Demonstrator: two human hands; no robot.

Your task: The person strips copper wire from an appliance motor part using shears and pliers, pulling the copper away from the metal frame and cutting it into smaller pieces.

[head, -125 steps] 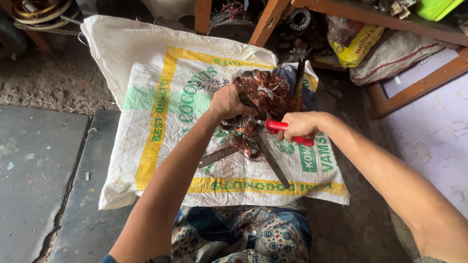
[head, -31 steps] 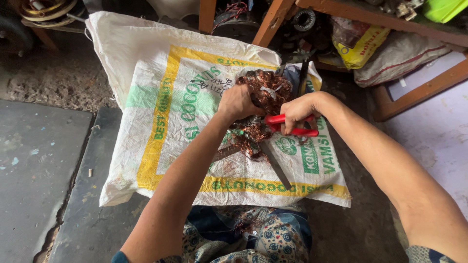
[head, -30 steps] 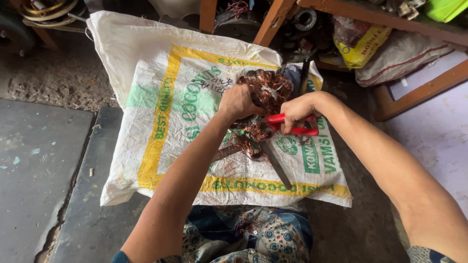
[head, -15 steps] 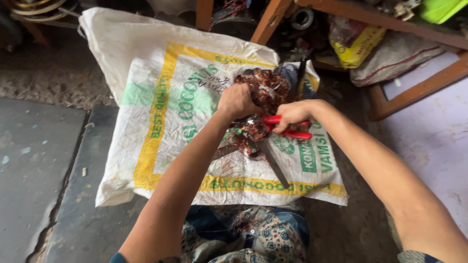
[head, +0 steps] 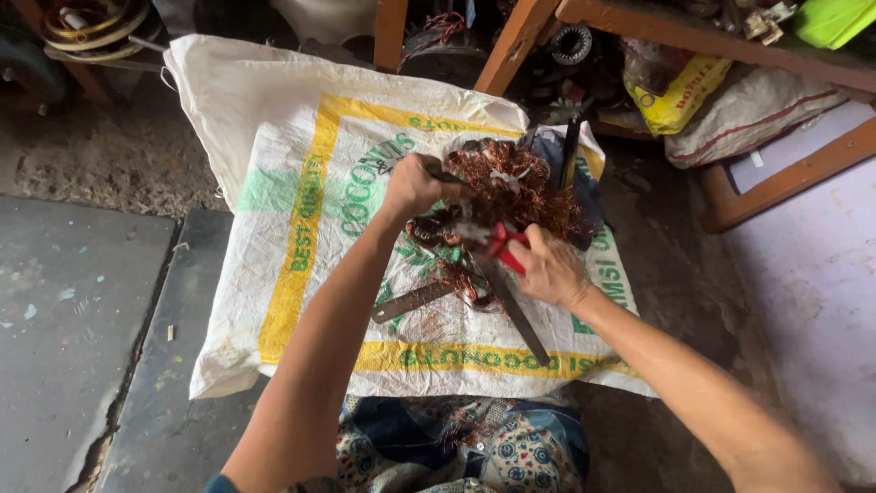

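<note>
the left hand (head: 412,185) is closed on the upper edge of a tangled bundle of copper wire (head: 511,187), which lies on a white woven sack (head: 301,183) printed in yellow and green and spread over the floor. the right hand (head: 546,269) is wrapped around the red handles of a pair of cutters (head: 500,246), whose tip is pressed into the wire near the bundle's lower edge. two flat metal strips (head: 511,306) lie crossed on the sack just beneath the hands. a patterned cloth (head: 456,447) covers the person's lap below the sack.
</note>
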